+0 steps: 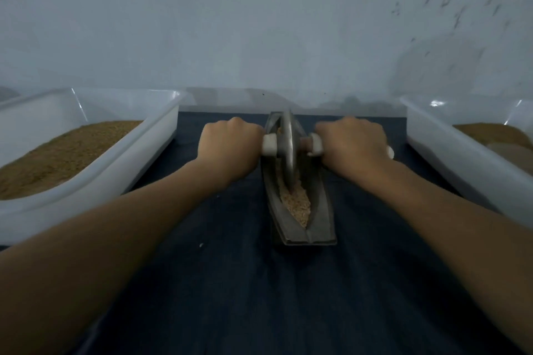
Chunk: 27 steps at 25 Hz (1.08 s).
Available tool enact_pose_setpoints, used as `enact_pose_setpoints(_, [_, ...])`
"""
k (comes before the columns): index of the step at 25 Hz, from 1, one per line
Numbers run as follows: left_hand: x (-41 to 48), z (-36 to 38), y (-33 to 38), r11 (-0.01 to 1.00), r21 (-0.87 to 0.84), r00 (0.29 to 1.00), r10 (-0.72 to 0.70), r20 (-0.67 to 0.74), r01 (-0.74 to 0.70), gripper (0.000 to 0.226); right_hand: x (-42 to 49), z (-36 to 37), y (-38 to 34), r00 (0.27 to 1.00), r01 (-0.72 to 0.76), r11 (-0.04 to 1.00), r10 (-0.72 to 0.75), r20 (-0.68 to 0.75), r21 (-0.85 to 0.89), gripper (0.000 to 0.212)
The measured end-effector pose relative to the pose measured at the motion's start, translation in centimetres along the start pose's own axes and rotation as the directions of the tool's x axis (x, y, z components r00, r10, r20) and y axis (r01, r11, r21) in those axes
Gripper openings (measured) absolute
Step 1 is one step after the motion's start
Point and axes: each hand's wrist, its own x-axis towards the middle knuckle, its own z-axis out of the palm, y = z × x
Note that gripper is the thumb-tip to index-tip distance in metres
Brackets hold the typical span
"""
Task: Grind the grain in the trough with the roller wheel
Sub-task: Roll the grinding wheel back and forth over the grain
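Observation:
A dark boat-shaped metal trough (321, 225) lies lengthwise on the dark blue cloth, holding pale crushed grain (297, 207) in its groove. A grey metal roller wheel (287, 147) stands upright in the far half of the trough, with a white-capped axle handle sticking out on each side. My left hand (229, 143) grips the left handle and my right hand (353, 143) grips the right handle, both with fingers curled over. The wheel's lower rim sits in the grain.
A white plastic tub (138, 153) with brown ground grain stands at the left. Another white tub (450, 147) with similar grain stands at the right. A pale wall rises just behind the trough. Dark blue cloth (245, 282) covers the near surface.

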Motion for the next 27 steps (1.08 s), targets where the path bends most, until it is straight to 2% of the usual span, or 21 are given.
enact_pose_setpoints(1, [1.4, 0.2, 0.1, 0.999, -0.014, 0.999, -0.036, 0.023, 0.036, 0.003, 1.8, 0.1, -0.4, 0.999, -0.017, 1.000, 0.016, 0.040, 0.016, 0.013])
enact_pose_setpoints(2, [2.6, 0.3, 0.1, 0.997, -0.028, 0.996, -0.070, 0.059, 0.072, 0.006, 3.3, 0.0, -0.7, 0.997, -0.035, 0.999, 0.032, 0.075, 0.035, 0.008])
enact_pose_setpoints(4, [3.6, 0.0, 0.0, 0.995, -0.053, 0.989, -0.072, 0.129, 0.079, 0.012, 4.3, -0.1, -0.8, 0.994, -0.038, 0.998, 0.033, 0.108, 0.041, 0.007])
enact_pose_setpoints(6, [1.9, -0.5, -0.1, 0.999, -0.034, 0.996, -0.024, 0.091, 0.028, 0.006, 2.2, 0.0, -0.1, 0.996, -0.032, 0.999, 0.029, 0.085, 0.038, 0.014])
enact_pose_setpoints(7, [0.3, -0.7, -0.2, 1.000, -0.015, 1.000, 0.017, 0.003, -0.017, 0.011, 0.2, 0.0, 0.2, 1.000, -0.003, 0.999, 0.002, 0.026, 0.032, 0.022])
enact_pose_setpoints(9, [-3.2, -2.4, -0.2, 0.995, -0.001, 0.988, 0.103, -0.119, -0.104, 0.042, -3.9, -0.9, 0.4, 0.980, 0.102, 0.995, -0.104, -0.170, -0.017, 0.030])
enact_pose_setpoints(10, [-3.8, -3.1, -0.4, 0.993, -0.011, 0.978, 0.110, -0.179, -0.114, 0.050, -4.9, -1.3, 0.7, 0.954, 0.139, 0.989, -0.148, -0.261, -0.050, 0.029])
enact_pose_setpoints(11, [-3.7, -3.2, -0.4, 0.994, -0.016, 0.974, 0.107, -0.199, -0.112, 0.052, -5.0, -1.6, 0.9, 0.943, 0.151, 0.986, -0.166, -0.289, -0.073, 0.029])
enact_pose_setpoints(13, [-3.8, -2.4, 0.1, 0.999, 0.024, 0.998, 0.034, -0.057, -0.032, 0.037, -3.8, -1.7, 0.4, 0.977, 0.097, 0.991, -0.113, -0.182, -0.095, 0.034])
enact_pose_setpoints(15, [-1.0, -1.1, 0.6, 1.000, 0.010, 1.000, -0.027, 0.014, 0.027, 0.005, -0.9, -0.7, -0.2, 1.000, 0.006, 1.000, -0.006, 0.002, -0.022, 0.026])
enact_pose_setpoints(17, [2.2, -1.1, 0.6, 0.999, 0.014, 0.993, -0.046, 0.109, 0.045, 0.013, 1.7, 0.0, -0.8, 0.992, -0.069, 0.997, 0.064, 0.111, 0.044, 0.011])
enact_pose_setpoints(19, [3.2, -1.7, 0.6, 0.999, 0.046, 0.990, 0.001, 0.142, -0.007, 0.015, 1.8, 0.0, -0.4, 0.982, -0.098, 0.991, 0.081, 0.171, 0.093, 0.012])
enact_pose_setpoints(20, [2.5, -2.0, 0.6, 0.998, 0.055, 0.994, 0.026, 0.109, -0.032, 0.013, 0.9, -0.1, 0.0, 0.983, -0.084, 0.992, 0.066, 0.171, 0.099, 0.016])
enact_pose_setpoints(21, [1.1, -2.1, 0.5, 0.997, 0.056, 0.998, 0.052, 0.045, -0.054, 0.008, -0.4, -0.2, 0.5, 0.991, -0.043, 0.996, 0.032, 0.127, 0.084, 0.021])
enact_pose_setpoints(22, [-0.9, -2.1, 0.5, 0.996, 0.048, 0.997, 0.072, -0.027, -0.071, 0.012, -2.0, -0.4, 0.8, 0.999, 0.028, 0.999, -0.029, 0.020, 0.033, 0.027])
enact_pose_setpoints(24, [-4.4, -3.1, 0.0, 0.994, 0.028, 0.984, 0.109, -0.141, -0.106, 0.041, -5.0, -1.5, 0.9, 0.966, 0.130, 0.988, -0.144, -0.213, -0.080, 0.032])
enact_pose_setpoints(25, [-4.8, -3.4, -0.3, 0.994, 0.017, 0.975, 0.114, -0.193, -0.112, 0.047, -5.3, -1.9, 1.0, 0.942, 0.156, 0.982, -0.180, -0.282, -0.107, 0.032])
enact_pose_setpoints(27, [-4.2, -3.2, 0.0, 0.996, 0.037, 0.988, 0.080, -0.132, -0.076, 0.043, -4.8, -1.7, 0.8, 0.960, 0.159, 0.984, -0.174, -0.218, -0.081, 0.033])
